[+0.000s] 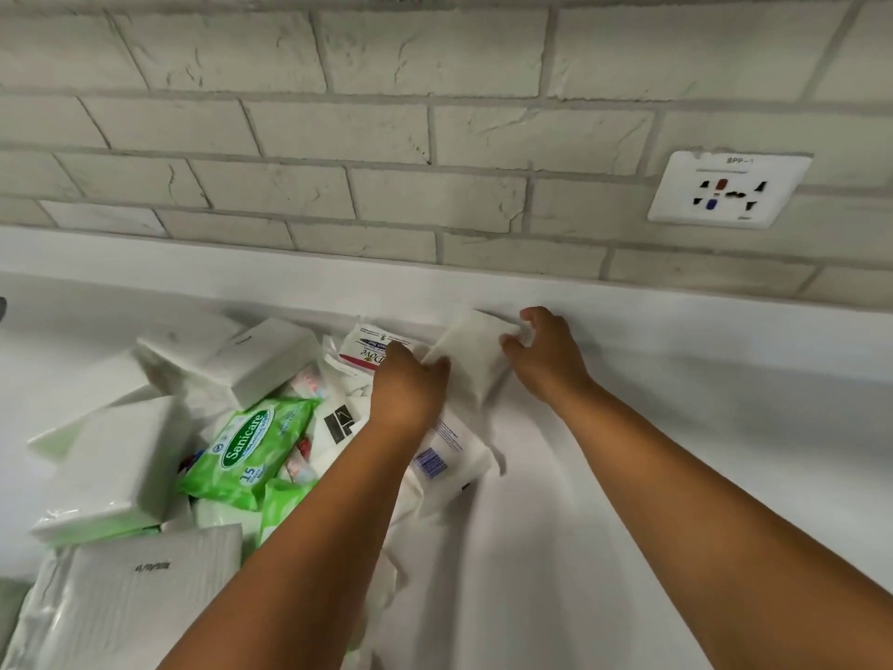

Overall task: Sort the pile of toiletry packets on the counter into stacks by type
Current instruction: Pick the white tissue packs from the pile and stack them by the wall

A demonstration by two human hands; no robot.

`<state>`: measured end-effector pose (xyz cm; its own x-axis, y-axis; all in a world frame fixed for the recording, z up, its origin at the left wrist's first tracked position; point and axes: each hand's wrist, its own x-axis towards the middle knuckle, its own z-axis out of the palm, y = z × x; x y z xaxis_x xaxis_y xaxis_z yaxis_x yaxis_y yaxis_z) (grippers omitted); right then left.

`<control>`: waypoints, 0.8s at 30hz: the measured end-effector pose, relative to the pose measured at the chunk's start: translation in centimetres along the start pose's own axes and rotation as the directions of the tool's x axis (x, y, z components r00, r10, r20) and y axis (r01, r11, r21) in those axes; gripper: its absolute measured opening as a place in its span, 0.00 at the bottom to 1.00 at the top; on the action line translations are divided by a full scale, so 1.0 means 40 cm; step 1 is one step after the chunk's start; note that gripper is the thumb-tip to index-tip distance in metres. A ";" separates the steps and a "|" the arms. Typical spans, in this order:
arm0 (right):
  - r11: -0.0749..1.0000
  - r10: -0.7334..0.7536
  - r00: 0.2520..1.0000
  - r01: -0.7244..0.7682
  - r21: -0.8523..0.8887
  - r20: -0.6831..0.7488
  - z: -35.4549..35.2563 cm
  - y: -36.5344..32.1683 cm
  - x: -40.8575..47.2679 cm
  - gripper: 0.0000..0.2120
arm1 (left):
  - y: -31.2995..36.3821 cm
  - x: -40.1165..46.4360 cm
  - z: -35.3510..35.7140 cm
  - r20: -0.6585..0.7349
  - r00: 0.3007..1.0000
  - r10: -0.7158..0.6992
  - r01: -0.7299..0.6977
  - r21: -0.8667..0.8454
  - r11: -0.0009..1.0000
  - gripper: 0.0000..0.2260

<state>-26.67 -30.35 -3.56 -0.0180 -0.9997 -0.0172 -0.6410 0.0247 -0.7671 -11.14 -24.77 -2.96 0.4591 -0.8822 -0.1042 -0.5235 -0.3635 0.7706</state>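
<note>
While both arms reach over the white counter [676,427], the left hand [410,389] and the right hand [546,355] hold one plain white packet [471,357] between them, fingers curled on its opposite edges, close to the brick wall [386,137]. To its left lies the jumbled pile: a Dove packet [369,353] touching it, a green Sanicare wipes pack [246,447] nearer, and white tissue packs [111,466] around them.
</note>
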 end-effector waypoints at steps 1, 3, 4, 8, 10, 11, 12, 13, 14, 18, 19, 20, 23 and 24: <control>0.999 0.012 1.000 -0.011 -0.038 0.008 0.011 0.000 0.015 0.24 | -0.004 0.008 0.005 0.016 1.000 0.009 -0.009 0.039 0.999 0.20; 0.998 0.033 0.999 -0.031 -0.063 0.018 0.023 0.002 0.035 0.24 | -0.011 0.022 0.016 0.032 0.999 0.037 -0.040 0.121 0.992 0.21; 0.998 0.037 0.999 -0.036 -0.054 0.019 0.028 0.004 0.042 0.23 | -0.013 0.027 0.021 0.037 0.998 0.050 -0.055 0.154 0.987 0.21; 0.999 0.035 0.999 -0.035 0.015 0.016 0.036 0.012 0.046 0.19 | -0.020 0.038 0.033 0.034 0.997 0.063 -0.068 0.193 0.979 0.21; 0.997 0.055 0.998 -0.055 0.056 -0.002 0.034 0.019 0.036 0.18 | -0.019 0.033 0.033 0.020 0.997 0.070 -0.072 0.188 0.979 0.20; 0.995 0.064 0.998 -0.062 0.077 -0.016 0.031 0.023 0.030 0.17 | -0.016 0.028 0.032 0.014 0.997 0.078 -0.080 0.176 0.981 0.19; 0.993 0.070 0.997 -0.067 0.099 -0.030 0.027 0.028 0.023 0.16 | -0.012 0.022 0.032 0.011 0.996 0.088 -0.089 0.156 0.984 0.18; 0.990 0.076 0.996 -0.070 0.124 -0.043 0.021 0.032 0.014 0.15 | -0.006 0.015 0.031 0.008 0.995 0.100 -0.100 0.135 0.986 0.17; 0.986 0.081 0.995 -0.072 0.151 -0.057 0.014 0.036 0.005 0.14 | 0.002 0.007 0.030 0.002 0.993 0.118 -0.118 0.116 0.986 0.16; 0.969 0.086 0.989 -0.055 0.243 -0.119 -0.026 0.048 -0.043 0.07 | 0.041 -0.036 0.029 -0.043 0.975 0.218 -0.216 0.056 0.975 0.15; 0.963 0.084 0.986 -0.044 0.264 -0.141 -0.039 0.051 -0.059 0.06 | 0.051 -0.047 0.030 -0.056 0.968 0.245 -0.243 0.043 0.969 0.15; 0.957 0.085 0.983 -0.035 0.288 -0.164 -0.052 0.053 -0.076 0.04 | 0.061 -0.058 0.030 -0.067 0.961 0.267 -0.266 0.029 0.964 0.15; 0.933 0.080 0.968 0.011 0.361 -0.237 -0.100 0.064 -0.129 0.04 | 0.101 -0.104 0.035 -0.071 0.946 0.317 -0.319 -0.022 0.948 0.18; 0.919 0.086 0.957 0.032 0.392 -0.279 -0.133 0.079 -0.158 0.06 | 0.125 -0.135 0.043 -0.055 0.940 0.338 -0.340 -0.053 0.939 0.18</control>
<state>-32.66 -23.94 -2.47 -0.2860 -0.9533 0.0967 -0.2892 -0.0103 -0.9572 -17.47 -22.33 0.38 0.2943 -0.9352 0.1969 -0.6094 -0.0249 0.7925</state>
